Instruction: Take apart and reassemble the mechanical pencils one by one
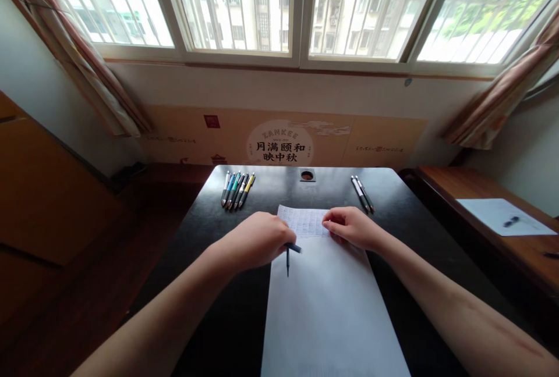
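My left hand [266,237] is closed around a thin dark pen refill [287,262], tip down, and a short dark pen piece [294,247] that sticks out to the right. Both are over a long white sheet of paper [327,307], and the fingers hide their upper ends. At the sheet's far right edge, my right hand [349,226] has its thumb and fingertips pinched together. Whatever sits in that pinch, if anything, is too small to make out. Between the hands, a printed block of small text [305,221] covers the far end of the paper.
Several click pens [237,189] lie in a row at the black table's [196,249] far left. Two more pens [362,194] rest at the far right. A round cable hole [308,175] sits mid-back. On a wooden side table, another sheet [502,214] bears small dark items.
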Tool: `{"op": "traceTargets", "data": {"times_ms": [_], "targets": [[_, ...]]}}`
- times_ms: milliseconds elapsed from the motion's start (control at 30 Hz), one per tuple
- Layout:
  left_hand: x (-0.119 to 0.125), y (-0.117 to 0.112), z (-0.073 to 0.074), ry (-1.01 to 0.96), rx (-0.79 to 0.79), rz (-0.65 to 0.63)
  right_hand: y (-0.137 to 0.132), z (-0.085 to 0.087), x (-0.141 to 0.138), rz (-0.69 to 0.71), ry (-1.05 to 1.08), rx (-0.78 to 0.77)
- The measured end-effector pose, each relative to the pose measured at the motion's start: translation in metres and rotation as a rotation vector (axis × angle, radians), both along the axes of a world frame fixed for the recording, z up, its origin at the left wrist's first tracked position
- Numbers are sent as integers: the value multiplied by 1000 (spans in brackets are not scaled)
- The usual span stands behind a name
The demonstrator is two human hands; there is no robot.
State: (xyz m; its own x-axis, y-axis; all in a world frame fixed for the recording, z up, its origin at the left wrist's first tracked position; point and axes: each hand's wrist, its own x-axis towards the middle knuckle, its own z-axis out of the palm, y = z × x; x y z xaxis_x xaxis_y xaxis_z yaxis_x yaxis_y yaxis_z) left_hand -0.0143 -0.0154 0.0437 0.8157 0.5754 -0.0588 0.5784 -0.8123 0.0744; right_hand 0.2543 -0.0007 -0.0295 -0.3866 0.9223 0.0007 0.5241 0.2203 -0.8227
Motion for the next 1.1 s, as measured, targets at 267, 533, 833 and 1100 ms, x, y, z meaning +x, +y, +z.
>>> {"op": "traceTargets", "data": {"times_ms": [267, 533, 833, 1100], "targets": [[1, -2, -3, 64, -68, 21, 1, 0, -2, -44, -36, 37], [-5, 5, -4, 14, -111, 58, 3, -3, -2, -95, -65, 138], [-11, 14, -5, -29, -146, 94, 3, -3, -5, -57, -98, 415], [-12, 16, -10, -56, -127, 109, 4, -11, -6, 128, -145, 376]]}}
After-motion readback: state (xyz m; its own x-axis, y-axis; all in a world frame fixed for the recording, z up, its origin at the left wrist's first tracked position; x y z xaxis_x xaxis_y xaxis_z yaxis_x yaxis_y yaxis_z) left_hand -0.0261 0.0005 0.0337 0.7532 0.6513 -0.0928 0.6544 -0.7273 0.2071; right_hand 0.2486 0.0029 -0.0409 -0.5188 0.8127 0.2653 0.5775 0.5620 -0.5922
